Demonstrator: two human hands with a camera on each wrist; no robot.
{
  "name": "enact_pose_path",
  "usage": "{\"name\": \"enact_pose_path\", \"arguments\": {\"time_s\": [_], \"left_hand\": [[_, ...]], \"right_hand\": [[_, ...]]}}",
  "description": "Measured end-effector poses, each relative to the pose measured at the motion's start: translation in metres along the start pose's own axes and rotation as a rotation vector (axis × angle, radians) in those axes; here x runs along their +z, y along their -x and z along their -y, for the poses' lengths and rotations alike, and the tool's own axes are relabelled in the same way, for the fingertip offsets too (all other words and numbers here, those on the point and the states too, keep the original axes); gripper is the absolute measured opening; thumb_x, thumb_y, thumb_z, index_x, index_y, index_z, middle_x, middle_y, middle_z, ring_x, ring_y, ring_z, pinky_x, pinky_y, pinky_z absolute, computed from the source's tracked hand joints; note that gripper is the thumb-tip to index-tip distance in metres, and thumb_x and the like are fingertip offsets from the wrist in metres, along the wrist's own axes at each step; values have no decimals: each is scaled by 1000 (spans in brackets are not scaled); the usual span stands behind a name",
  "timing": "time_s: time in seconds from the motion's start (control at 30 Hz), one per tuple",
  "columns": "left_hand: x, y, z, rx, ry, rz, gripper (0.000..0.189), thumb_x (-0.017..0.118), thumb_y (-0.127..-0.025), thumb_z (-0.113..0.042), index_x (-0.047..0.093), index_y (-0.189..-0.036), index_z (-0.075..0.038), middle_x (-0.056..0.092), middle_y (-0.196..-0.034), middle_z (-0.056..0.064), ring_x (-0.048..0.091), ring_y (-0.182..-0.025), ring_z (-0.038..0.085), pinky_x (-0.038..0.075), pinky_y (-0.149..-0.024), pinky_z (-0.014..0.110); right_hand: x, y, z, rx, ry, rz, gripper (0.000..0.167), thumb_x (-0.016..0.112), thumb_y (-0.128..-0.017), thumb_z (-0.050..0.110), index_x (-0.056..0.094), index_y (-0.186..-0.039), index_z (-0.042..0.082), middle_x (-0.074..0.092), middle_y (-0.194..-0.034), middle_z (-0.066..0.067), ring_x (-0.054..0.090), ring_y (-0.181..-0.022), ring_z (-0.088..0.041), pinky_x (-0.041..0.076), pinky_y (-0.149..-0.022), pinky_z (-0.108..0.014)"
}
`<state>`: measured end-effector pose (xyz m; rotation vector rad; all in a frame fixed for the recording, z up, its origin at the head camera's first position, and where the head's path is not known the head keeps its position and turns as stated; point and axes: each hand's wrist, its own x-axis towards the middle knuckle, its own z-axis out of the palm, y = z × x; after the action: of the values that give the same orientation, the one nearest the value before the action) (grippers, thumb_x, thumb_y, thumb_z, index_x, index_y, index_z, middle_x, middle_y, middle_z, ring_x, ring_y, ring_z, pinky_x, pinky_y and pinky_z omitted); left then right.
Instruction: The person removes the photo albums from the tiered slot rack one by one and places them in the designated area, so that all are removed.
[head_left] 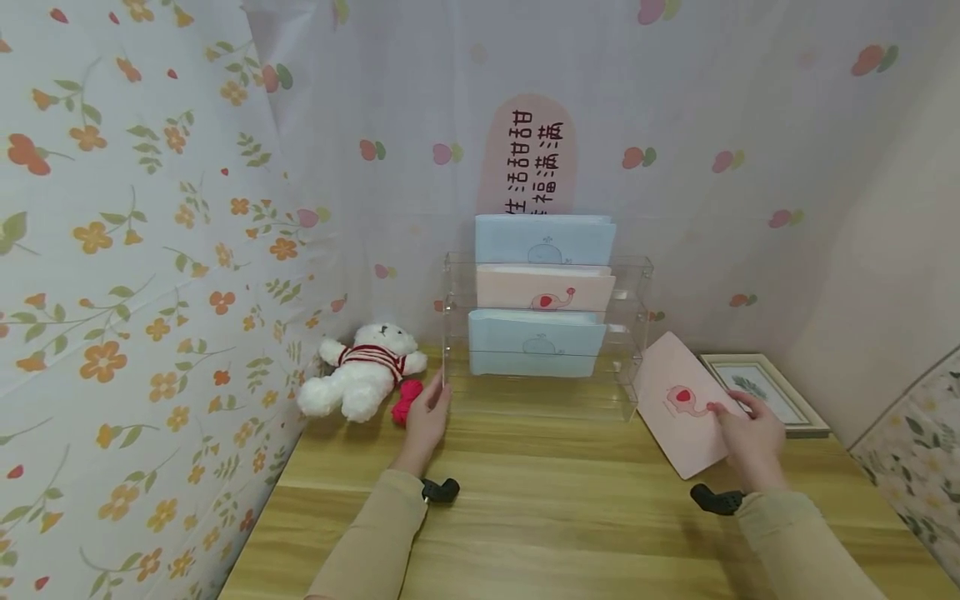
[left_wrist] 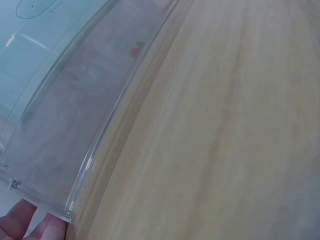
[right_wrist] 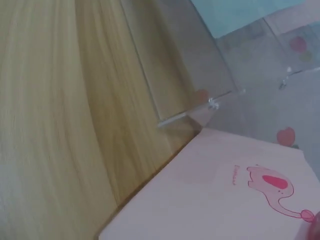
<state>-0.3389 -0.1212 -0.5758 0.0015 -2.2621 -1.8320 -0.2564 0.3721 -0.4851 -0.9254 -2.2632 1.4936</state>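
Note:
A clear acrylic rack [head_left: 641,342] stands against the back wall, with a blue whale notebook [head_left: 543,237] at the top, a pink elephant notebook [head_left: 510,287] in the middle and another blue one [head_left: 502,342] below. My left hand [head_left: 427,417] rests against the rack's left side; in the left wrist view its fingers [left_wrist: 52,227] lie along the rack's edge, extended. Right of the rack, my right hand [head_left: 753,437] pinches a second pink elephant notebook [head_left: 671,417] by its right side, tilted. Its lower corner appears close over the table in the right wrist view.
A white teddy bear [head_left: 367,367] in a striped shirt lies left of the rack, with a red knitted item [head_left: 405,404] beside it. Behind my right hand lies a framed picture [head_left: 813,425]. Patterned curtains [head_left: 150,250] border the wooden table [head_left: 540,500] at left.

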Motion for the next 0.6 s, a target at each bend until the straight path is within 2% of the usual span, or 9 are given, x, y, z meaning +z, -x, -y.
{"name": "enact_pose_path", "arguments": {"time_s": [0.1, 0.2, 0.27, 0.4, 0.47, 0.53, 0.6], "left_hand": [[1, 1, 0, -3, 9, 1, 50, 65, -113, -28, 58, -161, -18, 60, -163, 14, 57, -151, 37, 45, -127, 57], [0, 1, -1, -3, 13, -4, 50, 65, -113, -29, 59, -161, -18, 61, -162, 14, 58, -150, 38, 46, -127, 58], [0, 1, -1, -6, 9, -8, 50, 65, -112, -30, 59, -161, -19, 61, -162, 14, 59, -149, 37, 46, -126, 58], [0, 2, -1, -9, 4, -10, 50, 66, -112, -30, 59, -161, -19, 61, -162, 13, 59, -149, 38, 46, -126, 58], [0, 3, -1, -7, 1, -9, 50, 65, -112, -28, 59, -161, -18, 61, -162, 14, 58, -150, 38, 46, -126, 59], [0, 3, -2, -4, -5, -13, 49, 65, -113, -27, 59, -160, -18, 62, -161, 14, 59, -149, 38, 46, -126, 58], [1, 3, -2, 2, -13, -17, 49, 65, -113, -26, 60, -160, -17, 62, -160, 15, 59, -149, 38, 46, -126, 58]], "right_hand": [[-5, -4, -2, -49, 73, 29, 62, 71, -107, 36, 53, -160, 7, 53, -129, -20, 58, -94, -24, 53, -57, -19], [-10, -8, -4, -138, 210, 58, 64, 70, -108, 37, 52, -159, 2, 55, -134, -31, 60, -101, -36, 50, -58, -22], [-13, -10, -5, -196, 300, 75, 64, 69, -108, 37, 52, -157, -2, 56, -139, -37, 60, -108, -44, 49, -63, -26], [-19, -14, -10, -308, 455, 110, 66, 68, -108, 38, 51, -153, -8, 57, -143, -43, 59, -121, -56, 55, -82, -49], [-20, -15, -13, -347, 498, 124, 69, 69, -108, 39, 49, -153, -10, 57, -143, -44, 58, -123, -58, 53, -90, -59], [-20, -17, -17, -383, 529, 132, 71, 70, -107, 39, 48, -154, -9, 58, -139, -45, 59, -118, -59, 53, -87, -61], [-20, -17, -22, -416, 540, 137, 71, 71, -107, 40, 48, -155, -6, 60, -135, -44, 61, -113, -57, 52, -80, -55]]}}
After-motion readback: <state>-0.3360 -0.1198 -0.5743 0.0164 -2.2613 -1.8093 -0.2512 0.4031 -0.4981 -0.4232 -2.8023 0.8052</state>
